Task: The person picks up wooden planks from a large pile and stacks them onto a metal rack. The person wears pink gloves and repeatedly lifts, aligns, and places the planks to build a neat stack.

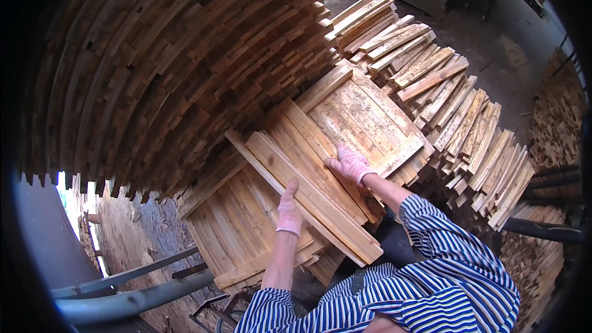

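Note:
My left hand (290, 211), in a pinkish-white glove, grips the edge of a long wooden slat (320, 206). This slat lies slantwise with another beside it, over a layer of boards (240, 206). My right hand (351, 165), gloved the same way, closes at the edge of a wooden board (308, 132) farther up; some of its fingertips are hard to make out. Just beyond that hand lies a panel of flat boards (364, 117) with narrow strips along its edges.
A tall stack of slats (185, 68) rises at the left. Loose slats are piled in rows (444, 98) at the right. Metal pipes (135, 299) run at the lower left, and a dark bar (542, 229) juts out at the right. More wood pieces (555, 111) lie farther right.

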The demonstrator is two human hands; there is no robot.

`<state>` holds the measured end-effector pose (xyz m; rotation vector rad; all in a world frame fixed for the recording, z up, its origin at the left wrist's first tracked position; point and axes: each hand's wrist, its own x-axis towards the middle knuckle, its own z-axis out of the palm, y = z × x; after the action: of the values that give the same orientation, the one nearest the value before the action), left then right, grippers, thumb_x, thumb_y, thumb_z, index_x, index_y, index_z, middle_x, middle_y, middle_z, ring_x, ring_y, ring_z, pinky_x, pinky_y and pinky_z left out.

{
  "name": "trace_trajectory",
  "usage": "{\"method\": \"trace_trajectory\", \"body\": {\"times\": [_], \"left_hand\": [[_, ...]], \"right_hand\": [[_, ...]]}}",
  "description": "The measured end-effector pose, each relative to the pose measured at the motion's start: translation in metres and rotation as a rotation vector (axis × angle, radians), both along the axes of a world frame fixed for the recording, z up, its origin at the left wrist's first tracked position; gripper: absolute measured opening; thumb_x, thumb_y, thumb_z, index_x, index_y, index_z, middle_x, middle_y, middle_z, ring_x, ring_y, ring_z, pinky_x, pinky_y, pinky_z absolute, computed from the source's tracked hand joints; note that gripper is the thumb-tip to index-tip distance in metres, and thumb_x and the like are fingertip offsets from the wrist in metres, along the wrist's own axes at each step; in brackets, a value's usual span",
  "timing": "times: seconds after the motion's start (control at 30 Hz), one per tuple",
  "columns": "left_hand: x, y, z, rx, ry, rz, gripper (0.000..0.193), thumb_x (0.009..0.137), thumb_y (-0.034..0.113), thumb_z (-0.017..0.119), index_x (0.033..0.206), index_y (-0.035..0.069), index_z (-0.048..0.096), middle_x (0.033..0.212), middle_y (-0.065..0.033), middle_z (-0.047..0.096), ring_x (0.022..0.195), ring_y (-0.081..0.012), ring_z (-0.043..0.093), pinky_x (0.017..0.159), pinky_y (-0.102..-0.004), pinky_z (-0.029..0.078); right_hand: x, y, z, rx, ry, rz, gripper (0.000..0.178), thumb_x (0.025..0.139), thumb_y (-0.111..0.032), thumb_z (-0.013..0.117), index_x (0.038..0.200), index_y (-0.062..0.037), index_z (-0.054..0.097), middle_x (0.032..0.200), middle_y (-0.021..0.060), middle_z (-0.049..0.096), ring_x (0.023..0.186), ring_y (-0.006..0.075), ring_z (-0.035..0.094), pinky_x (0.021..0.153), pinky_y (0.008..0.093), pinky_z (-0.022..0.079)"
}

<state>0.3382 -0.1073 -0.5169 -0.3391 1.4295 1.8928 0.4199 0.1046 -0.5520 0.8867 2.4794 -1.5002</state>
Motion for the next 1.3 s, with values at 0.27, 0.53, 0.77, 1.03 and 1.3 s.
{"method": "trace_trajectory", "body": {"times": [0.27, 0.53, 0.77, 1.03, 1.3], "left_hand": [[0.012, 0.015, 0.012, -0.063, -0.008, -0.005, 0.061, 0.09, 0.044, 0.073, 0.129, 0.001, 0.055, 0.117, -0.0113, 0.063, 0.096, -0.0238, 0.064, 0.081, -0.0381, 0.056], [-0.002, 0.021, -0.027, 0.219, 0.01, -0.011, 0.057, 0.092, 0.036, 0.065, 0.138, 0.007, 0.052, 0.132, -0.01, 0.06, 0.117, -0.0299, 0.06, 0.104, -0.0454, 0.049], [-0.011, 0.022, -0.047, 0.441, -0.237, -0.184, 0.065, 0.086, 0.053, 0.071, 0.121, 0.0, 0.059, 0.102, -0.0148, 0.068, 0.092, -0.0293, 0.066, 0.084, -0.0436, 0.057], [-0.014, 0.025, -0.053, 0.439, -0.179, -0.152, 0.074, 0.085, 0.066, 0.066, 0.121, 0.002, 0.062, 0.104, -0.0125, 0.07, 0.09, -0.0306, 0.069, 0.081, -0.0466, 0.059], [0.006, 0.095, -0.021, 0.314, -0.006, -0.115, 0.096, 0.086, 0.081, 0.048, 0.148, 0.008, 0.039, 0.148, -0.0152, 0.045, 0.129, -0.0349, 0.051, 0.105, -0.0506, 0.048]], "right_hand": [[0.025, -0.049, 0.07, -0.117, 0.121, 0.126, 0.114, 0.078, -0.066, 0.07, 0.158, -0.0036, 0.017, 0.145, 0.0317, 0.045, 0.133, 0.039, 0.049, 0.109, 0.0411, 0.042], [0.043, -0.045, 0.066, -0.199, 0.083, 0.062, 0.108, 0.074, -0.049, 0.079, 0.154, 0.0009, 0.026, 0.143, 0.0289, 0.05, 0.133, 0.035, 0.051, 0.111, 0.0367, 0.04], [0.01, 0.043, 0.037, 0.026, 0.046, -0.03, 0.099, 0.077, -0.041, 0.071, 0.157, -0.0069, 0.023, 0.137, 0.0295, 0.054, 0.121, 0.0361, 0.059, 0.102, 0.0377, 0.048], [-0.038, 0.05, 0.008, 0.268, 0.062, 0.105, 0.095, 0.094, -0.061, 0.046, 0.159, -0.0026, 0.008, 0.153, 0.0355, 0.031, 0.138, 0.0472, 0.041, 0.111, 0.046, 0.039], [0.046, -0.009, 0.081, -0.016, 0.237, 0.173, 0.097, 0.086, -0.073, 0.055, 0.158, -0.0143, 0.027, 0.146, 0.0288, 0.041, 0.132, 0.0451, 0.045, 0.112, 0.0418, 0.038]]}}
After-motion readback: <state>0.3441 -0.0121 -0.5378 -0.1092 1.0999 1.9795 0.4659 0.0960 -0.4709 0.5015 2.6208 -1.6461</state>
